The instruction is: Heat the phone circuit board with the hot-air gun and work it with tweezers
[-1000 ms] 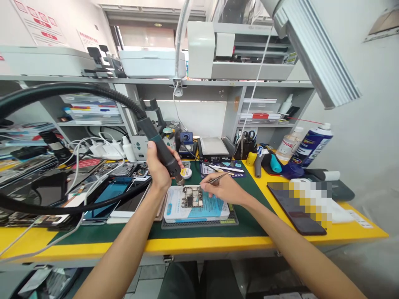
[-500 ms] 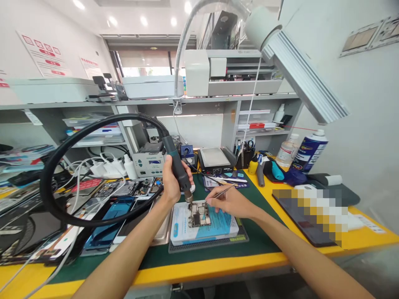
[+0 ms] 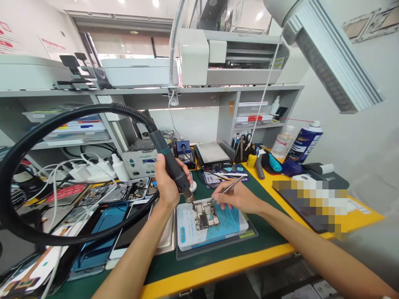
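My left hand (image 3: 166, 185) is wrapped round the dark handle of a hot air gun (image 3: 171, 162), whose metal nozzle tilts down at the upper left edge of a phone circuit board (image 3: 206, 216). In my right hand (image 3: 237, 197) is a pair of slim metal tweezers (image 3: 234, 185), pinched between the fingers; the tips come close to the board's upper right edge, though contact cannot be made out. Beneath the board lies a flat white and blue box (image 3: 229, 236), itself on a grey mat (image 3: 254, 236).
A thick black hose (image 3: 62, 240) loops from the gun across the left side, over phones and a blue phone back (image 3: 102, 228). Behind stand a hot air station (image 3: 140, 166) and a hot plate (image 3: 213, 153). A spray can (image 3: 304, 143) and bottle (image 3: 282, 143) are at right.
The view has shifted, so the bench sits differently in the frame. Both hands keep their tools over the board; the tweezers appear turned slightly in my right hand.
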The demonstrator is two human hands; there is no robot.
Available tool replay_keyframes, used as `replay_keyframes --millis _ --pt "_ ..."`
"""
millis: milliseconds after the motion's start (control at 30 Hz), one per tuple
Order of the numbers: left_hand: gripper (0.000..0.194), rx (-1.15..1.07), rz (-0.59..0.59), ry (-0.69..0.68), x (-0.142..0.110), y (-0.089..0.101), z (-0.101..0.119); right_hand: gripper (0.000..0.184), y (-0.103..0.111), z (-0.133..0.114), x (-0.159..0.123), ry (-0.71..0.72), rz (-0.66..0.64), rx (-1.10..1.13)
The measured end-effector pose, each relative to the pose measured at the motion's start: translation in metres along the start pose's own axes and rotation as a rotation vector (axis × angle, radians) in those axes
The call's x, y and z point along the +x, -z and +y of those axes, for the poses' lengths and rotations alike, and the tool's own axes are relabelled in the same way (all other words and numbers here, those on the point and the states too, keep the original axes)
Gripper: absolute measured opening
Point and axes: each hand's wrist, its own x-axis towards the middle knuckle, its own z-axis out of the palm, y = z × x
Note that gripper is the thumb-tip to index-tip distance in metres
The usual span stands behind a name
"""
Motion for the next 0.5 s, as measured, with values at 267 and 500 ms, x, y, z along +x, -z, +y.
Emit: replay_keyframes --millis 267,500 --pt "0.068 0.013 -0.046 0.025 -0.001 0.0 -0.011 0.039 -0.002 0.0 0.007 -0.022 -0.007 0.091" --pt "0.068 0.012 -0.042 0.046 -0.001 0.003 -0.02 0.038 -0.001 -0.004 0.01 -0.052 -0.005 0.109"
